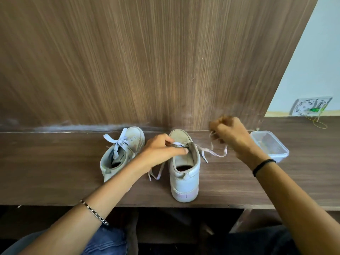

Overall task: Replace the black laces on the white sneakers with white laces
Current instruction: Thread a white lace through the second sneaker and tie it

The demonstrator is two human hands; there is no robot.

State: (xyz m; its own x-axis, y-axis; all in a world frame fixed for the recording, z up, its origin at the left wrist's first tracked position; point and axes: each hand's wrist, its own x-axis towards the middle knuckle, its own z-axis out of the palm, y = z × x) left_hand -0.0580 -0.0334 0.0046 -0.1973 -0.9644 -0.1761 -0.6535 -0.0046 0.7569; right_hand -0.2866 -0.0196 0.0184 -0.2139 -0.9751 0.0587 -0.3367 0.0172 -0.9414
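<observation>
The shoe sits at frame centre, heel toward me, toe to the wall. My left hand, the nearer, pinches its white lace at the eyelets. My right hand, blurred and farther right, seems clenched on the lace's free end, slack between.

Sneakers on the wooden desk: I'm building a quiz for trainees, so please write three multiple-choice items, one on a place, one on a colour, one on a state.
1. Where is the clear container?
A. left of both sneakers
B. right of both sneakers
C. between them

2. The left sneaker has a lace that is:
A. black
B. white
C. red

3. That lace is:
A. tied in a bow
B. missing
C. trailing untied

Answers: B, it sits beyond the right sneaker; B, the bow is white; A, a bow lies across the tongue.
</observation>
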